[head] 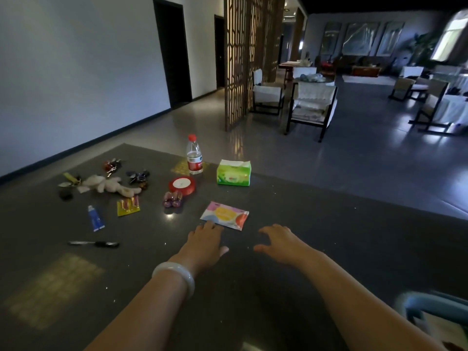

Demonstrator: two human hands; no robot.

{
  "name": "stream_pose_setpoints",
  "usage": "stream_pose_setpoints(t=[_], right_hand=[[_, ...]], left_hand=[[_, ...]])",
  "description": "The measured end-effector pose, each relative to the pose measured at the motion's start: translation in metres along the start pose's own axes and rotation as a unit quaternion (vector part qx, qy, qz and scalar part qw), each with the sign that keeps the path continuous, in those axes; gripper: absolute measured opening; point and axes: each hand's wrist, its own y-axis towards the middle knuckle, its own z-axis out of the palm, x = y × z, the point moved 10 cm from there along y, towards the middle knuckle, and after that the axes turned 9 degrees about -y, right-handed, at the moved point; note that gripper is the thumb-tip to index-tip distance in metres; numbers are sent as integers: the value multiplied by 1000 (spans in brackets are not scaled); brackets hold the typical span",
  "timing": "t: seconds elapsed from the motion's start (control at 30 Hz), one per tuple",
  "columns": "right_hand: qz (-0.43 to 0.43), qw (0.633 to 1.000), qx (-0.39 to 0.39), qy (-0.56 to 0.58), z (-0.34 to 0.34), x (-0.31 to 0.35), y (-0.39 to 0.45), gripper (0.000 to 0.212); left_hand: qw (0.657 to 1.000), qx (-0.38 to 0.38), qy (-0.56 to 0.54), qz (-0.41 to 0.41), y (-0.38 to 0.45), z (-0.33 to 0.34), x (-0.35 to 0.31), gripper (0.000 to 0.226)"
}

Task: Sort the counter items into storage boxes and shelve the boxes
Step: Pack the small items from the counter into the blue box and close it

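On the dark counter [329, 224] lies a flat pastel packet [225, 215]. My left hand [206, 241] rests open just below it, fingertips touching its near edge. My right hand [281, 243] hovers open to the right, holding nothing. Farther back stand a green tissue pack [234, 173], a water bottle [194, 155] with a red cap and a red tape roll [182, 184]. To the left lie purple batteries [173, 199], a yellow battery card [128, 205], a blue tube [95, 218], a black pen [97, 243], a plush toy [109, 184] and key bunches [138, 175].
A blue-rimmed box [435, 315] shows at the bottom right corner. Beyond the counter's far edge is an open floor with white chairs [312, 105], a wooden lattice screen [250, 54] and dark doorways [173, 51] on the left wall.
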Motion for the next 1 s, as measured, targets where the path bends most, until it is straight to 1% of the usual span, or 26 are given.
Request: stream_pose_setpoints(t=[0.2,0.33,0.43,0.57,0.63,0.8,0.9,1.0], right_hand=[[29,999,6,28,9,16,71,63],[42,996,-20,80,14,13,106,62],[59,993,-44,91,8,1,135,73],[75,990,-74,92,-12,-16,183,85],[83,987,-89,103,-24,-21,208,94],[44,986,-148,66,-68,-17,282,115],[19,990,-141,15,-81,-12,328,126],[15,995,-95,-11,-72,-15,361,129]], left_hand=[[999,13,-27,29,67,-4,45,55],[997,15,-58,42,110,8,60,62],[996,3,-59,69,141,19,61,64],[997,29,-16,65,170,49,75,69],[997,27,-10,66,179,58,83,69],[995,-52,-12,79,176,56,86,70],[994,-73,-24,83,174,56,87,72],[993,-81,-31,85,176,56,88,72]])
